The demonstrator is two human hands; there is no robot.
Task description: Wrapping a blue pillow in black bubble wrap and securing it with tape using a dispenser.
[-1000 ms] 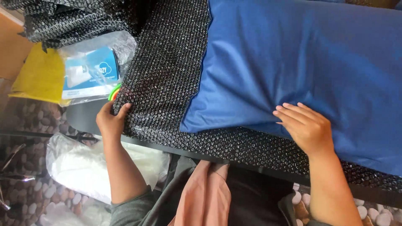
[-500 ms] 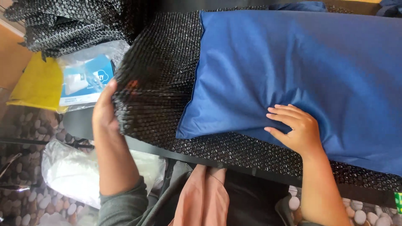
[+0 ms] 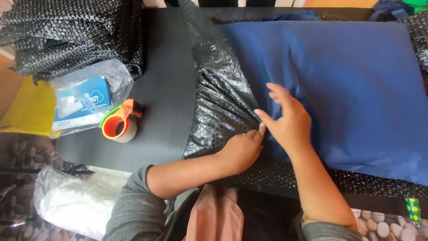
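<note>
A large blue pillow lies on a sheet of black bubble wrap spread over a black table. The wrap's left end is folded up over the pillow's left edge. My left hand pinches the folded wrap near the pillow's lower left corner. My right hand presses flat on the blue pillow right beside it, its fingers spread and touching the wrap's edge.
An orange tape dispenser stands on the table to the left. Beside it lie a clear bag with a blue-and-white package and a yellow sheet. More black bubble wrap is piled at the top left. A white plastic bag sits below the table.
My left hand lifted the wrap's left end and folded it rightwards over the pillow's edge, uncovering the tape dispenser. My right hand slid left to meet the fold.
</note>
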